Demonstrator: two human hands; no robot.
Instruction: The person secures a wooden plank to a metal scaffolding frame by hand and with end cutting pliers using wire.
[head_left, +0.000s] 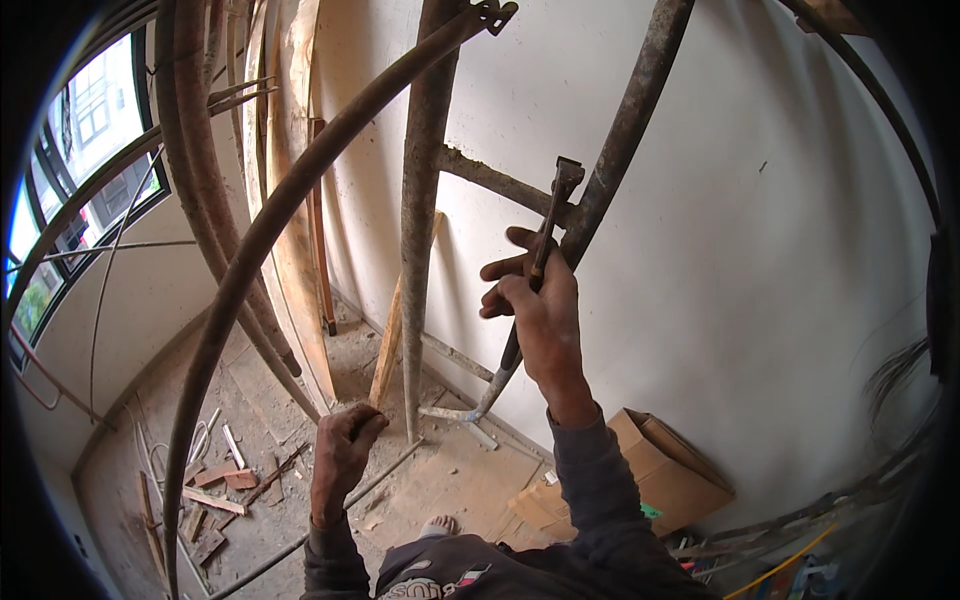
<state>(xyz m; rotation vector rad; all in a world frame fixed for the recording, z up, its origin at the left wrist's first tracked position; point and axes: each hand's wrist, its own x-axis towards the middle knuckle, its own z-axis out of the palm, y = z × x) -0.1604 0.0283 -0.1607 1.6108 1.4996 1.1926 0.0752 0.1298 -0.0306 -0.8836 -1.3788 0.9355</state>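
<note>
My right hand is raised in front of the white wall. It grips a dark, long-handled hand tool with a blunt, flat-ended head, much like a hammer. Its thumb presses on the handle while several fingers stick out loosely. The tool's head overlaps the rung of a stained metal frame; whether they touch I cannot tell. Lower down on the left, my left hand is closed with fingers curled in. What it holds, if anything, is hidden.
A curved brown pole crosses close in front at the left. Tall wooden boards lean near the corner. Wood scraps litter the dusty floor at the lower left. A cardboard box lies against the wall beside my right arm.
</note>
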